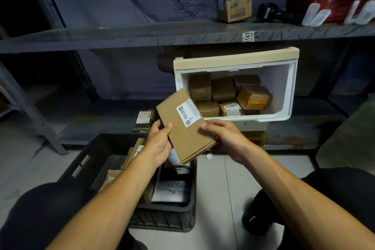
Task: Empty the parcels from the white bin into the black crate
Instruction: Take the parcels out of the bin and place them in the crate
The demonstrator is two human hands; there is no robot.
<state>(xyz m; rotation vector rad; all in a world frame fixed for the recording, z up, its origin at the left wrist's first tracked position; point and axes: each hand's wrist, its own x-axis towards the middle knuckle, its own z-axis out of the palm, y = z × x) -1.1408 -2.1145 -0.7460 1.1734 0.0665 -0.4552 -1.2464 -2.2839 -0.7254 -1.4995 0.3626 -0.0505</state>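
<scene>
I see left hand (160, 144) and right hand (225, 138) both gripping flat parcel (182, 128) above black crate (162, 219), near white bin (284, 91).

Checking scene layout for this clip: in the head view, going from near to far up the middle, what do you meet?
Black crate holding parcels → flat cardboard parcel held in both hands (left hand, right hand) → white bin with small boxes on the lower shelf → upper shelf → taped box on it.
</scene>
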